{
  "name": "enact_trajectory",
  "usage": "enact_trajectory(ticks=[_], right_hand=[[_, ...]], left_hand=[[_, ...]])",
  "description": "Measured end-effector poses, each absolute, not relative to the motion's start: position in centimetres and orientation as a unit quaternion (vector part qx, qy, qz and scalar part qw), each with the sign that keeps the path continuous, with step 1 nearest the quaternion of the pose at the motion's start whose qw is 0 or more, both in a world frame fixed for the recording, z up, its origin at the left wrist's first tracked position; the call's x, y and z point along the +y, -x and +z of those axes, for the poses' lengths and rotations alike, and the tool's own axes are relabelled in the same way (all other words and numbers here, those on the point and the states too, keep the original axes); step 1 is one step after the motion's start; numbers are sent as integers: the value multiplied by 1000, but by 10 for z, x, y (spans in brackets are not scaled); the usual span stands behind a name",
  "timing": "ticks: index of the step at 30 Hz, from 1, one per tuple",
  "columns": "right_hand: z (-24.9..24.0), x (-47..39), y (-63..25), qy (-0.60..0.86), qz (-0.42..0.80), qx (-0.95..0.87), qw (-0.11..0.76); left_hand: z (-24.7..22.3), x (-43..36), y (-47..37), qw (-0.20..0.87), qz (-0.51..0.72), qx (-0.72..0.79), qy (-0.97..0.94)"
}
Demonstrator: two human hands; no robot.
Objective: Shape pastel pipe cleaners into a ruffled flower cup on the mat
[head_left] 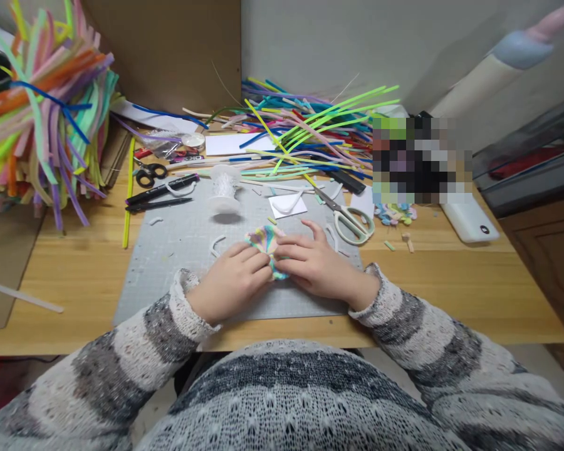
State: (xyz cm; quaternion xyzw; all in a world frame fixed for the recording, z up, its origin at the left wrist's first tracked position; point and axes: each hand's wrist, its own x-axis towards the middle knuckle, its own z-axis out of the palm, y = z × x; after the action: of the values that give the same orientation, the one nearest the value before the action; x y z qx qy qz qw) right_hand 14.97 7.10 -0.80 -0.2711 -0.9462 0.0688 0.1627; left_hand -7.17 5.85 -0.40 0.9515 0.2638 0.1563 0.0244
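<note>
Over the grey cutting mat (169,275), both hands meet at a small round pastel piece (264,237), apparently made of fuzzy pipe cleaners in pink, yellow, blue and green. My left hand (237,275) has curled fingers closed on its left and lower side. From the right, my right hand (317,263) grips it, the thumb hidden and one finger lifted away. Hands cover much of the piece. Short white pipe cleaner bits (217,245) lie near it. Behind stand a spool of clear line (224,191) and a white card (288,205) with a curved white strip.
Pale-handled scissors (355,225) lie right of the mat's middle, beside pastel curled bits (395,213). Black scissors (150,174) and black pens (162,191) are at the left. Loose pipe cleaners (310,131) pile along the back; a big bundle (42,119) stands left. A white device (470,219) sits right.
</note>
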Motion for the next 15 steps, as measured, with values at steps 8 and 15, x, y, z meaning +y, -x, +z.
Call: enact_trajectory(ticks=[8,15], right_hand=[[-9,81,-161,391,139,-864,285],[0,67,-142,509,280,-799,157]], left_hand=[[4,65,79,143,323,380,-855],[-9,71,73,328,245,508,-758]])
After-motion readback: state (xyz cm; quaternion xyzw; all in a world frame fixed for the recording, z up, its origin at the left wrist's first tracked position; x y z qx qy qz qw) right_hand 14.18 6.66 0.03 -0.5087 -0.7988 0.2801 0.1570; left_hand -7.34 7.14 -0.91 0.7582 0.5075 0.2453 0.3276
